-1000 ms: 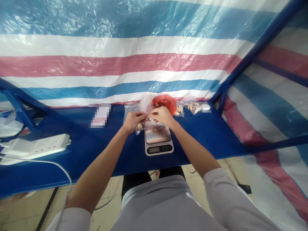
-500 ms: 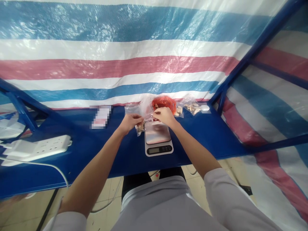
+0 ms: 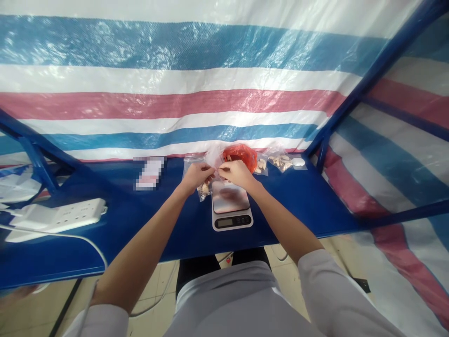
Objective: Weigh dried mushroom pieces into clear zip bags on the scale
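Bright light, glare on the tarp (image 3: 175,44) (edges bow), right hand (image 3: 237,174) perhaps slightly soft.

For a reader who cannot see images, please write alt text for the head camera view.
A left hand and a right hand pinch a clear plastic bag near a silver digital scale on a blue tabletop. A small clear bag of pale pieces and a crumpled orange-red plastic bag lie behind, against a striped tarpaulin.
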A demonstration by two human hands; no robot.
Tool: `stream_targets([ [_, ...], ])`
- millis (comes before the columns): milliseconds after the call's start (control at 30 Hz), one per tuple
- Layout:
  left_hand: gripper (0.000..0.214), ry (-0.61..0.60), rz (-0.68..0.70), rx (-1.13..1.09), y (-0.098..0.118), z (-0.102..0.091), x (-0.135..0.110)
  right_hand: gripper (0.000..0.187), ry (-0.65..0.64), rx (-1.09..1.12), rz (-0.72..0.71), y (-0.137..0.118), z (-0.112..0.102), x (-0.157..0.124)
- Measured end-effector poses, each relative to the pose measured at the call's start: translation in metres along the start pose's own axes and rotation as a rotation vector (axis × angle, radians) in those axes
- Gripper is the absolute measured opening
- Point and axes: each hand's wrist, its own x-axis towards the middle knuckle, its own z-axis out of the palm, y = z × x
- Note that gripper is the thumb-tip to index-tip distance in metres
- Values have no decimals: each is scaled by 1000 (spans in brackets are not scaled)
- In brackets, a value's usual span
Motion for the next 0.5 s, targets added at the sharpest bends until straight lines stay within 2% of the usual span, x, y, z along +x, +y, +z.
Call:
stream_targets([
  [100, 15, 24, 36, 22, -2, 1, 3, 25, -30, -2, 37, -1, 0, 0],
  [267, 14, 64, 4, 66, -4, 2, 5, 29, -63, 52, 62, -1, 0, 3],
  [500, 23, -10, -2, 12, -7, 1, 7, 29, -67, 164, 40, 10, 5, 5],
])
